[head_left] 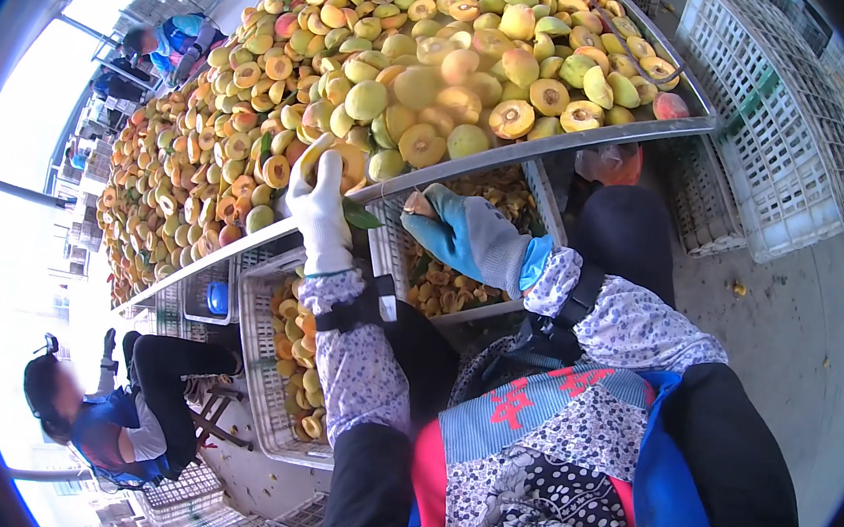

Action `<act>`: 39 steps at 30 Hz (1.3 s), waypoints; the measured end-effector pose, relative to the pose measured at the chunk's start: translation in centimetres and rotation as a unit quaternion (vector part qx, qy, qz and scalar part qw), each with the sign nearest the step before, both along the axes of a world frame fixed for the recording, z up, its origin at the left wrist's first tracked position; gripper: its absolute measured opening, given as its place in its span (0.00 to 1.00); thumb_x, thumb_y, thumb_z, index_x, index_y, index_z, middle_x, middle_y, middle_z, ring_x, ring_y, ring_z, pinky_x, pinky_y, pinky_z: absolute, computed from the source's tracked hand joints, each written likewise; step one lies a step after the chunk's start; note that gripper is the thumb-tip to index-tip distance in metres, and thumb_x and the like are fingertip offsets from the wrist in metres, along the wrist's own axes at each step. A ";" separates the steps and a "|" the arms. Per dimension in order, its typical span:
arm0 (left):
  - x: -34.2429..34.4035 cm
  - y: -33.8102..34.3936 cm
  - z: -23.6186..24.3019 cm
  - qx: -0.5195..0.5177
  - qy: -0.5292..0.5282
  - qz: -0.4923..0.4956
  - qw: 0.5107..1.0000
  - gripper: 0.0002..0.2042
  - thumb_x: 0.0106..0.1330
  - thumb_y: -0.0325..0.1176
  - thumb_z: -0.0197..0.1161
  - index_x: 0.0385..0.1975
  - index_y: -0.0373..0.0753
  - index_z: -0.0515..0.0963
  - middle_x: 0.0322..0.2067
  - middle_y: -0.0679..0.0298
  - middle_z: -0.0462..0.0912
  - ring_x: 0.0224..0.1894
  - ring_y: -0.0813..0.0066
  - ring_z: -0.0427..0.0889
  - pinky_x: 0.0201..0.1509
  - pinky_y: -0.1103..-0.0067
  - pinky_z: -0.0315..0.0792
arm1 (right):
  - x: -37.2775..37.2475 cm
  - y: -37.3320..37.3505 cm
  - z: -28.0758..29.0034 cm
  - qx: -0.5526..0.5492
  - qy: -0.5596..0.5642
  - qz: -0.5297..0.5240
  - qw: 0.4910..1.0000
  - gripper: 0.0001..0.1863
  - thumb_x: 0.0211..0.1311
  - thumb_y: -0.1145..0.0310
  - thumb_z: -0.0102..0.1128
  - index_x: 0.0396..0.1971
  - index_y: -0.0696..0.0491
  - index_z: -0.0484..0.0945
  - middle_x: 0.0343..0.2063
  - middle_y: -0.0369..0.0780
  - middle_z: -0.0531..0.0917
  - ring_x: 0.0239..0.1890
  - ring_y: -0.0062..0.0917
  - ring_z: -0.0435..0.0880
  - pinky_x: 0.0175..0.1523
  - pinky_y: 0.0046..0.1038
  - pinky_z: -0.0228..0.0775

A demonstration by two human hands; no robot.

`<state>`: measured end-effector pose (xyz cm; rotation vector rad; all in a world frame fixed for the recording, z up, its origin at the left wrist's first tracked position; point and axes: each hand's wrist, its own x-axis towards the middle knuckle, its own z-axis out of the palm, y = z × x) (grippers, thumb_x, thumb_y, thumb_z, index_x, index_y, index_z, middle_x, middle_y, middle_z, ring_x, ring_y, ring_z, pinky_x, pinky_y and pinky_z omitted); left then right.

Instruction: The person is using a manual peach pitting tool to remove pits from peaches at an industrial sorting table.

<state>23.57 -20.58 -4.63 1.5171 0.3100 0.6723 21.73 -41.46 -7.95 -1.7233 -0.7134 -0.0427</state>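
Observation:
At the metal edge of the table, my left hand (320, 209) in a white glove is closed around a halved peach (353, 169), whose orange cut face shows beside the thumb. A green leaf (360, 214) sticks out by that glove. My right hand (473, 236), in a grey and blue glove, is closed over the crates below the edge. A small brownish piece (416, 204) pokes out at its fingertips; I cannot make out what it is. Piled peaches (366, 100), many halved, cover the table beyond both hands.
Below the table edge, a white crate (265, 390) holds peach halves, and another crate (546, 189) holds peach pieces. Tall plastic crates (756, 122) stand at the right. A co-worker (127, 418) sits at the lower left; another (175, 41) is at the far left.

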 end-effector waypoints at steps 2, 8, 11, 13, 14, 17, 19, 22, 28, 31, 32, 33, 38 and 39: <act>-1.2 -2.3 0.5 -0.023 -0.041 -0.013 0.999 0.13 0.66 0.32 0.64 0.47 0.33 0.81 0.40 0.65 0.83 0.38 0.80 0.78 0.45 0.83 0.73 | -0.1 0.4 0.4 0.031 0.004 0.012 0.999 0.17 0.66 0.56 0.59 0.42 0.56 0.77 0.31 0.54 0.83 0.37 0.52 0.81 0.38 0.46 0.73; -3.0 -6.4 0.8 -0.156 -0.094 -0.068 0.981 0.24 0.73 0.47 0.52 0.47 0.27 0.77 0.45 0.53 0.81 0.45 0.65 0.81 0.51 0.73 0.77 | -0.5 0.7 1.1 -0.032 0.027 0.034 0.999 0.18 0.68 0.54 0.55 0.44 0.54 0.75 0.30 0.54 0.82 0.37 0.53 0.81 0.37 0.47 0.71; -3.5 -7.5 0.6 -0.223 -0.126 -0.100 0.961 0.26 0.73 0.49 0.50 0.50 0.26 0.74 0.48 0.50 0.79 0.48 0.59 0.80 0.53 0.67 0.78 | -0.3 0.7 0.4 -0.066 0.026 0.030 0.997 0.18 0.69 0.54 0.54 0.44 0.54 0.75 0.29 0.54 0.82 0.36 0.54 0.80 0.36 0.48 0.71; -3.6 -7.3 -0.2 -0.208 -0.121 -0.112 0.964 0.26 0.73 0.49 0.49 0.51 0.26 0.72 0.49 0.48 0.78 0.49 0.56 0.80 0.55 0.63 0.78 | -0.4 0.5 0.4 -0.070 0.035 0.033 0.996 0.17 0.69 0.54 0.54 0.44 0.54 0.75 0.29 0.54 0.82 0.35 0.54 0.80 0.35 0.48 0.71; -3.7 -7.2 -0.4 -0.232 -0.123 -0.115 0.958 0.26 0.73 0.49 0.48 0.51 0.27 0.72 0.50 0.48 0.78 0.49 0.55 0.80 0.54 0.62 0.78 | -0.5 0.6 0.4 -0.066 0.032 0.034 0.997 0.18 0.69 0.54 0.54 0.44 0.54 0.75 0.29 0.54 0.82 0.35 0.54 0.81 0.35 0.48 0.71; -4.1 -7.9 0.2 -0.276 -0.131 -0.116 0.945 0.25 0.74 0.50 0.48 0.50 0.30 0.73 0.50 0.49 0.78 0.49 0.55 0.80 0.52 0.60 0.78 | -0.7 0.8 0.6 -0.050 0.031 0.039 0.997 0.18 0.69 0.54 0.54 0.44 0.54 0.75 0.30 0.54 0.82 0.35 0.54 0.81 0.36 0.48 0.72; -4.2 -8.4 -0.1 -0.273 -0.138 -0.109 0.946 0.24 0.74 0.50 0.47 0.49 0.30 0.73 0.49 0.49 0.78 0.48 0.55 0.80 0.51 0.59 0.78 | -0.9 1.0 0.6 -0.042 0.043 0.043 0.997 0.18 0.69 0.54 0.54 0.43 0.55 0.75 0.30 0.54 0.82 0.36 0.54 0.81 0.36 0.48 0.73; -4.4 -9.1 0.0 -0.275 -0.137 -0.071 0.949 0.24 0.73 0.51 0.48 0.46 0.31 0.74 0.46 0.50 0.79 0.46 0.57 0.81 0.48 0.60 0.79 | -1.2 1.5 -0.1 0.000 0.038 0.051 0.998 0.18 0.69 0.53 0.54 0.43 0.55 0.76 0.29 0.54 0.82 0.36 0.54 0.81 0.37 0.47 0.73; -4.9 -9.1 0.9 -0.304 -0.131 -0.078 0.940 0.24 0.73 0.52 0.47 0.39 0.33 0.75 0.41 0.52 0.80 0.43 0.59 0.81 0.43 0.64 0.80 | -1.7 1.4 -0.5 -0.029 0.039 0.043 0.998 0.20 0.68 0.51 0.54 0.44 0.54 0.76 0.29 0.55 0.82 0.36 0.54 0.81 0.37 0.48 0.73; -4.7 -8.7 0.1 -0.304 -0.139 -0.086 0.938 0.24 0.72 0.53 0.49 0.40 0.33 0.75 0.42 0.53 0.80 0.42 0.59 0.81 0.43 0.63 0.81 | -2.0 1.1 0.2 -0.028 0.047 0.039 0.998 0.20 0.69 0.51 0.53 0.44 0.54 0.76 0.28 0.55 0.82 0.36 0.54 0.81 0.36 0.48 0.73; -4.6 -8.6 -0.1 -0.303 -0.139 -0.088 0.939 0.24 0.71 0.53 0.50 0.40 0.33 0.75 0.43 0.53 0.80 0.42 0.59 0.81 0.43 0.63 0.81 | -2.0 1.2 0.1 -0.033 0.048 0.044 0.997 0.20 0.69 0.51 0.53 0.44 0.55 0.76 0.28 0.55 0.82 0.36 0.54 0.81 0.37 0.48 0.74; -4.7 -8.7 0.0 -0.289 -0.135 -0.083 0.944 0.24 0.72 0.53 0.50 0.39 0.33 0.76 0.42 0.52 0.81 0.42 0.59 0.81 0.43 0.63 0.81 | -2.0 1.2 0.0 -0.038 0.051 0.049 0.997 0.20 0.69 0.51 0.53 0.44 0.55 0.76 0.28 0.55 0.82 0.36 0.54 0.81 0.37 0.47 0.74; -4.7 -8.6 -0.2 -0.258 -0.119 -0.062 0.957 0.23 0.73 0.52 0.49 0.36 0.33 0.76 0.37 0.50 0.82 0.37 0.58 0.82 0.40 0.65 0.81 | -1.8 1.4 -0.8 -0.020 0.077 0.095 0.992 0.21 0.70 0.51 0.52 0.41 0.56 0.78 0.29 0.55 0.82 0.38 0.53 0.82 0.38 0.45 0.74; -4.8 -8.4 -0.1 -0.242 -0.105 -0.067 0.962 0.23 0.73 0.52 0.49 0.35 0.33 0.76 0.36 0.50 0.82 0.36 0.58 0.82 0.39 0.66 0.80 | -1.9 1.2 -0.5 -0.027 0.086 0.100 0.991 0.22 0.70 0.50 0.52 0.40 0.57 0.79 0.28 0.54 0.83 0.37 0.51 0.83 0.38 0.44 0.74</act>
